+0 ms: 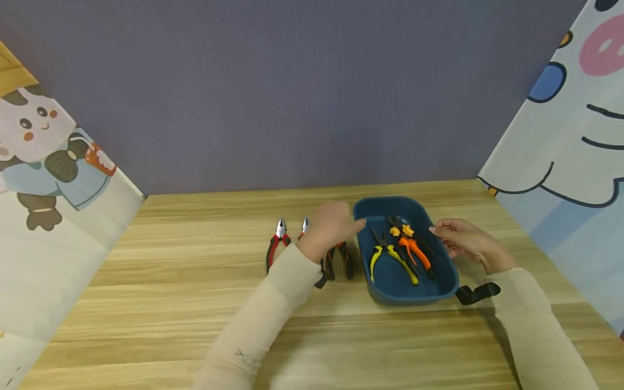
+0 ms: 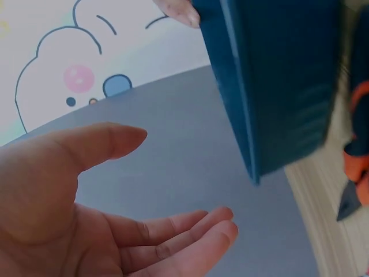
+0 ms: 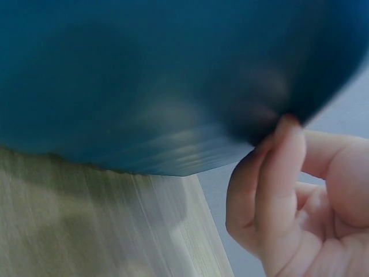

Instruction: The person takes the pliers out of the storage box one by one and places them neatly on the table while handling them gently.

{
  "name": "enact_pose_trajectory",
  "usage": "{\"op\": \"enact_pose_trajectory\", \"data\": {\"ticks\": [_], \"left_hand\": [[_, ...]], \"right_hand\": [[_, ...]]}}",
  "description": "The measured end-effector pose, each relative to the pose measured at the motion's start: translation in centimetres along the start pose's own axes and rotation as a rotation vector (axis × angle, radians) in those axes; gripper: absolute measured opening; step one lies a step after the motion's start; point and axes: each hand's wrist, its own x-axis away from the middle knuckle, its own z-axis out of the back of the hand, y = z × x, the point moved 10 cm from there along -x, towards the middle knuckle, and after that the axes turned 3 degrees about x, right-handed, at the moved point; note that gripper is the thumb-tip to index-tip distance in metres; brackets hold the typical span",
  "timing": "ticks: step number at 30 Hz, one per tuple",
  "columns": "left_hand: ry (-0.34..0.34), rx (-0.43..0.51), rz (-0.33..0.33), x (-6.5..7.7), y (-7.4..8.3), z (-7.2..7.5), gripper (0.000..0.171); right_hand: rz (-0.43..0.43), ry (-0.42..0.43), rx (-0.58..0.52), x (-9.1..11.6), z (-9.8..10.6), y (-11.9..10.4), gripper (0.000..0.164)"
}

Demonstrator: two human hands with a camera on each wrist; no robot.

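A dark blue plastic bin [image 1: 385, 297] stands on the table, holding yellow-handled long-nose pliers [image 1: 384, 248] and, right of them, orange-handled pliers [image 1: 414, 253] overlapping a yellow-and-black pair. My right hand [image 1: 468, 241] pinches the bin's right rim, thumb on top, fingers curled against the outer wall [image 3: 144, 104]. Near the left rim hovers my left hand [image 1: 331, 227]; its thumb and fingers [image 2: 190, 242] are spread with nothing between them. Under it lie orange-and-black pliers [image 1: 348, 262], partly hidden. Left of that hand are red-and-black pliers [image 1: 280, 235] and another pair [image 1: 305, 223], mostly covered.
The wood-grain table [image 1: 170, 292] meets a grey back panel [image 1: 292, 108]. Cartoon-printed panels stand at the left [image 1: 63, 179] and right [image 1: 551, 157]. A black bracket [image 1: 478, 293] sits at my right wrist, close to the bin's near right corner.
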Motion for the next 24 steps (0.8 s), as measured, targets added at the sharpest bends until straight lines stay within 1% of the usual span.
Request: {"op": "enact_pose_trajectory", "data": {"ticks": [2, 6, 11, 16, 18, 22, 24], "left_hand": [[-0.015, -0.013, -0.021, -0.4, 0.9, -0.2, 0.055], [-0.054, -0.027, -0.036, -1.1, 2.4, -0.6, 0.052], [-0.106, 0.002, -0.036, -1.9, 3.6, -1.5, 0.052], [-0.136, -0.008, -0.065, -2.4, 5.1, -2.2, 0.054], [-0.144, -0.017, -0.061, -2.7, 5.5, -2.5, 0.053], [-0.164, -0.004, -0.037, -3.2, 5.9, -3.0, 0.046], [-0.17, 0.009, -0.038, -3.6, 6.2, -3.2, 0.042]], "right_hand": [[-0.001, 0.004, 0.005, 0.0, 0.1, 0.0, 0.016], [-0.004, 0.006, 0.007, 0.1, 0.1, -0.1, 0.016], [0.0, 0.0, 0.005, 0.2, 0.1, -0.2, 0.016], [0.004, 0.0, -0.005, 0.1, 0.1, 0.0, 0.016], [-0.002, 0.002, -0.01, 0.0, 0.1, 0.1, 0.016], [-0.004, -0.007, -0.012, -0.1, 0.0, 0.1, 0.015], [-0.004, -0.007, -0.012, -0.1, 0.1, 0.1, 0.016]]}}
